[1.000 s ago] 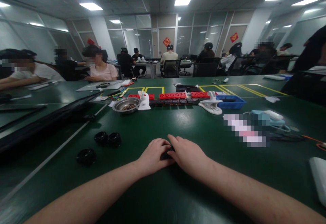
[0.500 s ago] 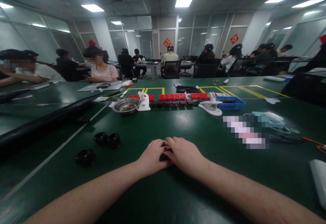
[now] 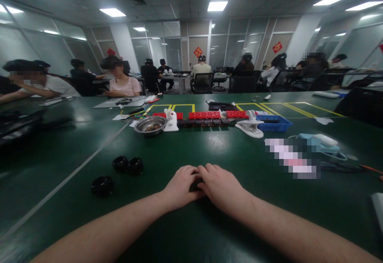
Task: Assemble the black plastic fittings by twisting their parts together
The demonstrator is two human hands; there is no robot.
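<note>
My left hand (image 3: 183, 188) and my right hand (image 3: 220, 185) meet low over the green table (image 3: 167, 147), fingertips touching. Both have curled fingers. A dark gap shows between the thumbs and fingers; what they hold there, if anything, I cannot make out. Left of my hands lie three black, rounded, coil-like bundles: a pair side by side, with the right one (image 3: 135, 166) touching the left one (image 3: 120, 163), and a single bundle (image 3: 102, 186) nearer to me. Neither hand touches them.
Farther back stand a metal bowl (image 3: 150, 126) of small pieces, a white clamp-like stand (image 3: 170, 120), a red strip (image 3: 204, 114), another white clamp (image 3: 250, 125) and a blue tray (image 3: 275, 123). A dark, blurred object (image 3: 26, 125) lies left. Several people sit beyond.
The long black object at the left has moved away to the left and is blurred. My hands keep nearly the same pose; the whole view has shifted slightly.
</note>
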